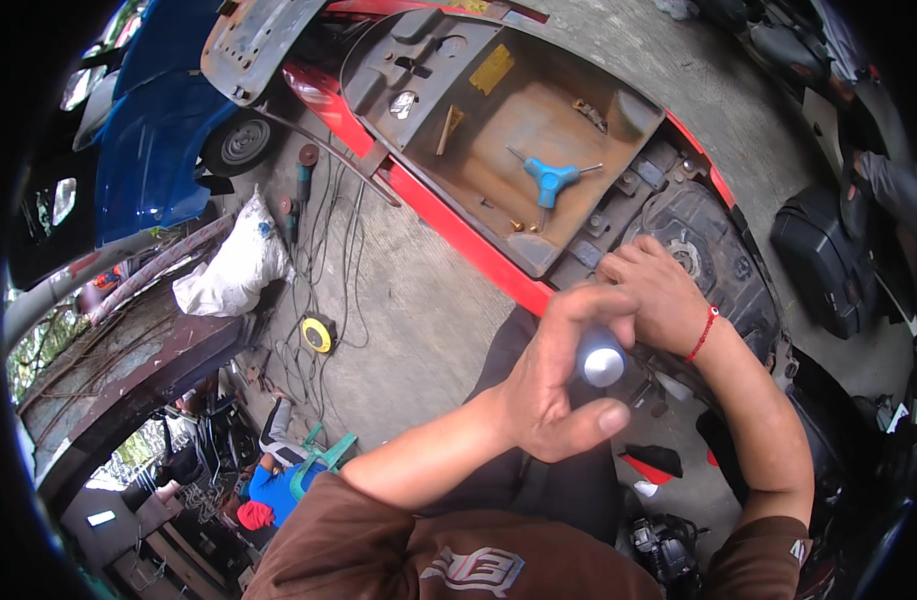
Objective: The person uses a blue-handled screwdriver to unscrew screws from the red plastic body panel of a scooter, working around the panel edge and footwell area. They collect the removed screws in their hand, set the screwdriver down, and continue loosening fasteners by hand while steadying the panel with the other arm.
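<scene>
My left hand (554, 370) is closed around a short dark cylinder with a shiny, pale round end (603, 367) that faces up; its kind cannot be made out. Just beyond it, my right hand (659, 295) has its fingers curled down at the edge of an opened red scooter (459, 235), beside the dark fuel tank area (724, 250). Whatever those fingertips grip is hidden. A blue three-way Y-wrench (551, 180) lies in the scooter's rusty, dirty storage compartment (519, 120), with small bolts (519, 227) near its front corner.
A yellow tape measure (319, 334), cables and a grinder (306, 165) lie on the concrete at left, by a white sack (239, 262). A blue vehicle (159, 130) stands behind. Another person in blue (279, 490) is low at left. A black case (824, 262) is at right.
</scene>
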{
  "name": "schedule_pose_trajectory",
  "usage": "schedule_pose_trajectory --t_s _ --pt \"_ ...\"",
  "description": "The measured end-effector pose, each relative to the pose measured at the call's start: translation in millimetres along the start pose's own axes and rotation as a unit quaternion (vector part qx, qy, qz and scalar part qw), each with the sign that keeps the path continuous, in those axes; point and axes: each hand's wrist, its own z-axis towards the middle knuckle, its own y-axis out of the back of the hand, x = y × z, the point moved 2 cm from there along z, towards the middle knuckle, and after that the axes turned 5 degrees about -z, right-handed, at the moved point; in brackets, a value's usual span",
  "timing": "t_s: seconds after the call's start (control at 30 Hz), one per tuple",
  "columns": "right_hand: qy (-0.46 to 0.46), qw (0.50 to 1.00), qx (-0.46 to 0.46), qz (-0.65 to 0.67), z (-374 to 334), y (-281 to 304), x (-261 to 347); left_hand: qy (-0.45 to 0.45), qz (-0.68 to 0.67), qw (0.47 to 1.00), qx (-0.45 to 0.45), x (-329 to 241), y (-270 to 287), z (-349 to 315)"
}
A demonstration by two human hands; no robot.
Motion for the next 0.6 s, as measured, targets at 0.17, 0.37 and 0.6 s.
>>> schedule_pose_trajectory --t_s 0.17,0.37,0.6 --pt "-0.008 1.000 -0.014 0.008 2 1 1 -0.088 0.199 0.976 -0.021 -11 -4 7" --pt "-0.006 0.999 0.015 0.028 5 3 1 -0.166 0.037 0.983 -0.070 -2 4 20" --pt "-0.017 0.999 0.025 0.027 6 -8 1 -0.062 -0.001 0.972 -0.226 -67 34 10"
